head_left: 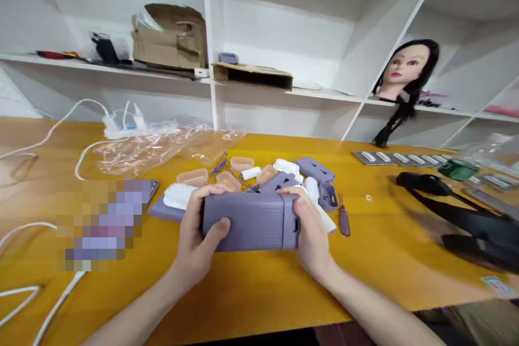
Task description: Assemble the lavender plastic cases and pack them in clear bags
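As I cradle this grey-lilac plastic housing (247, 221) just above the surface (259, 303), my left hand (198, 232) is clenched round one end, thumb across the front face, and my right hand (312, 227) grips the other end, a two-ended hold that looks set to keep the casing steady. Right behind it, loose parts crowd in: white rolls (286, 167), peach plastic trays (192, 177), more grey casing pieces (315, 169), and a small screwdriver (344, 221) lying just off my right hand, handy there. Out to the right, a blurred black strap (446, 216) sprawls before rows of metal strips (397, 158). Beyond, a clear plastic bag (162, 148) crumples beside a power strip (121, 130), and the shelf (121, 67) carries a cardboard box (170, 38) and a mannequin head (405, 70).
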A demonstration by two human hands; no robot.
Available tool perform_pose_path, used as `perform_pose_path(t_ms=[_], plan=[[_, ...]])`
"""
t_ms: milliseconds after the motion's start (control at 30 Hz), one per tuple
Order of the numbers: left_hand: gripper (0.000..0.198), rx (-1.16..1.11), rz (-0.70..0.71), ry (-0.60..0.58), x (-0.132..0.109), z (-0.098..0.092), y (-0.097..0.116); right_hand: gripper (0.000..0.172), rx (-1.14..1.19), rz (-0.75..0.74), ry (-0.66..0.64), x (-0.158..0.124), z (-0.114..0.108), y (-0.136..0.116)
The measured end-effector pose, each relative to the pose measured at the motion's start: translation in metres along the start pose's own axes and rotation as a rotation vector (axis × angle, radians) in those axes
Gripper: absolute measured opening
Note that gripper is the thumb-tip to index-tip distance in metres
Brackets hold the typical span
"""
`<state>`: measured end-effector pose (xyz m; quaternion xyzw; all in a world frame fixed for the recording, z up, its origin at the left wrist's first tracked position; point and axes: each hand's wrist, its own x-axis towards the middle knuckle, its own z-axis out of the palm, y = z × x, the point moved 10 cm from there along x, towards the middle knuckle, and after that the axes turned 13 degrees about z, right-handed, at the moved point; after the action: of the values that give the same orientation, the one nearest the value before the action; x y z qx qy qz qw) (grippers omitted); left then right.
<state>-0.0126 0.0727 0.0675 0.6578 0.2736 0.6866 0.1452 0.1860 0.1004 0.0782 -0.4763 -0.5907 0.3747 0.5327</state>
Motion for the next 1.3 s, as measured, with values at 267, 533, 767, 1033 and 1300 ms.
perform_pose_path(t_ms=[267, 533, 767, 1033, 1300], plan=[[0.023, 0.025, -0.017, -0.045, 0.003, 0.006, -0.003, 0.028, -0.02, 0.05, -0.045, -0.001, 0.001, 0.005], [0.025, 0.045, 0.002, -0.071, 0.0, 0.008, 0.0, 0.029, -0.049, 0.063, -0.027, -0.006, 0.001, 0.012], [0.026, 0.013, 0.002, -0.046, -0.001, 0.008, 0.003, 0.03, -0.026, 0.071, -0.023, -0.008, 0.0, 0.012], [0.027, 0.067, 0.021, -0.069, -0.004, 0.008, 0.003, 0.029, 0.016, 0.071, -0.047, -0.008, 0.003, 0.017], [0.029, 0.087, 0.153, -0.04, 0.016, -0.005, 0.015, 0.046, -0.041, 0.096, -0.394, 0.001, 0.021, 0.002]])
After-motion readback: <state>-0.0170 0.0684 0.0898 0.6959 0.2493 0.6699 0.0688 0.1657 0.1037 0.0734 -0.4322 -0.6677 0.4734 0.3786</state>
